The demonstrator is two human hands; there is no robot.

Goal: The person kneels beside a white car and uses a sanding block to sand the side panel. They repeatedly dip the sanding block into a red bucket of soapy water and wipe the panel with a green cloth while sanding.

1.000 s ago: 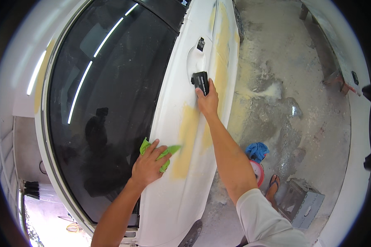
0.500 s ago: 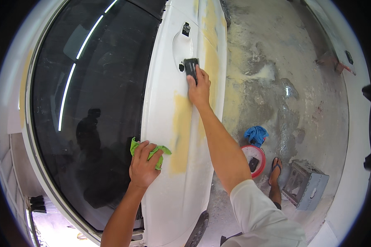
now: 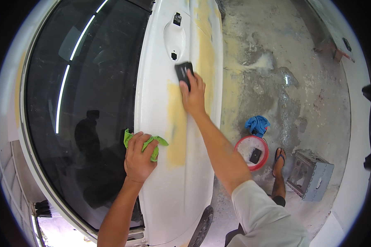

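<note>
A white car door [image 3: 160, 197] with patches of yellowish filler [image 3: 177, 123] lies under both of my hands. My right hand [image 3: 195, 96] is closed around a black sanding block [image 3: 184, 75], which rests against the panel just below the recess for the door handle [image 3: 174, 39]. Bunched under my left hand [image 3: 139, 160] is a bright green cloth [image 3: 156, 144], pressed to the door beside the dark window [image 3: 90, 78]. The fingers of that hand are curled over the cloth. No handle is fitted in the recess; two dark openings show there.
On the stained concrete floor [image 3: 272, 103] to the right stands a red-rimmed bucket [image 3: 266, 156] of foamy water with a black block [image 3: 255, 155] in it. A blue cloth [image 3: 257, 124] hangs at its far side. My sandaled foot [image 3: 279, 162] is between it and a grey crate [image 3: 317, 181].
My right hand has slid the sanding block a little down the door, away from the handle recess. The view has shifted slightly. My left hand still holds the green cloth in place.
</note>
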